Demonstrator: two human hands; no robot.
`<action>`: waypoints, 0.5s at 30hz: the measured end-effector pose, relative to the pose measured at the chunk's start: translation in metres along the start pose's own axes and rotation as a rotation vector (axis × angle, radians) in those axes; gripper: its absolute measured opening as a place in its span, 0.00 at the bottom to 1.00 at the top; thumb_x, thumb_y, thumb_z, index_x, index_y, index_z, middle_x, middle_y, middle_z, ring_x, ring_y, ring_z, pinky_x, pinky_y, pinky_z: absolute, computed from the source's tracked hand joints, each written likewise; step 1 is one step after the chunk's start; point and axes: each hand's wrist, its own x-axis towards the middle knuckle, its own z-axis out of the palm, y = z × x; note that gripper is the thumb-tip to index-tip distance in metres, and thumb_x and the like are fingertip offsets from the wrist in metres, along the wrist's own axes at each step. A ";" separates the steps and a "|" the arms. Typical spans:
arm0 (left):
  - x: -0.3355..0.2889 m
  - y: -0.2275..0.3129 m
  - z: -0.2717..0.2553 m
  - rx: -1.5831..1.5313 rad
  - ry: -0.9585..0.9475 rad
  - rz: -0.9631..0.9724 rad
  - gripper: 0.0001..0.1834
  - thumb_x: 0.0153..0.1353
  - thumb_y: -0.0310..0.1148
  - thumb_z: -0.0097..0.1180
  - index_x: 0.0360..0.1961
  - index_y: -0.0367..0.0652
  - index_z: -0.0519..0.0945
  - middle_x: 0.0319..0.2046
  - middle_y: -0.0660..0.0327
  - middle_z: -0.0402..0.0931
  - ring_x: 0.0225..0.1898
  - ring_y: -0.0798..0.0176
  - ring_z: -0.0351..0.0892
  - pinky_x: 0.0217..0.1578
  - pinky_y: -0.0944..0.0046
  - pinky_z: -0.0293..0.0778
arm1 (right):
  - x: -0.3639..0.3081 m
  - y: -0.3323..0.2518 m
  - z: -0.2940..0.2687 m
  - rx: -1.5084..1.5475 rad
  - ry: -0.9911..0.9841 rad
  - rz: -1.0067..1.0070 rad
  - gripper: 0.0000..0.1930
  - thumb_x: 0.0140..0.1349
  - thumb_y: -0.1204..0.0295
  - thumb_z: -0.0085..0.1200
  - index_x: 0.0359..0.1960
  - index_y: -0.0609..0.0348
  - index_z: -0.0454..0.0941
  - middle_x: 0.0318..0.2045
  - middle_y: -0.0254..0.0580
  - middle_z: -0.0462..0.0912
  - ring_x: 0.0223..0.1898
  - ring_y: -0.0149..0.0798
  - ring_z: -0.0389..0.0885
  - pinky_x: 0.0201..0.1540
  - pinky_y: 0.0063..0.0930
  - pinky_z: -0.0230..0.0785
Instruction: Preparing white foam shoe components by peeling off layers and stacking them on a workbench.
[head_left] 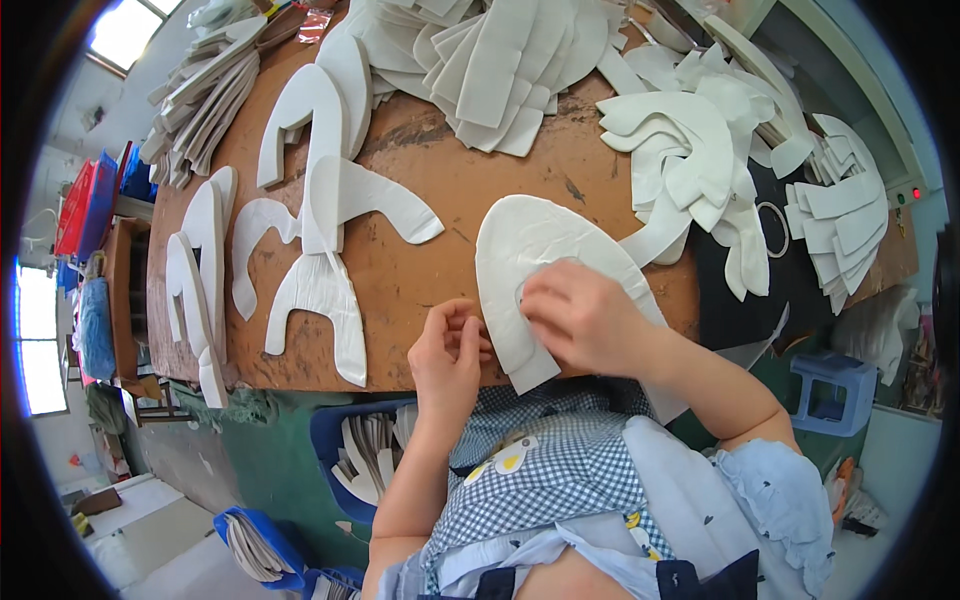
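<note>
A white, padded U-shaped piece (510, 240) lies on the brown table in front of me, its rounded end pointing away. Over its inner edge, my right hand (585, 320) is closed, fingertips pinched together against the white material. My left hand (450, 350) is just off the piece's left side, its fingers curled in with the thumb against them. Whatever those left fingers might hold is hidden. Left of my hands, similar U-shaped pieces (345, 320) lie spread and overlapping, some with a wrinkled, shiny surface.
Thick stacks of white pieces (495, 75) fill the table's far side. At the right are a loose pile (680, 150), a fanned stack (840, 205), a black sheet (745, 295) and a pale ring (785, 230). Below stand a blue stool (835, 410) and a blue bin (328, 440).
</note>
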 end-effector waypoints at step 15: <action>-0.046 -0.002 -0.011 -0.013 -0.196 -0.121 0.15 0.63 0.19 0.60 0.50 0.33 0.75 0.38 0.61 0.78 0.35 0.74 0.78 0.31 0.72 0.82 | -0.012 -0.009 0.021 -0.180 -0.140 -0.427 0.10 0.47 0.72 0.61 0.31 0.62 0.80 0.36 0.41 0.81 0.40 0.39 0.82 0.43 0.29 0.79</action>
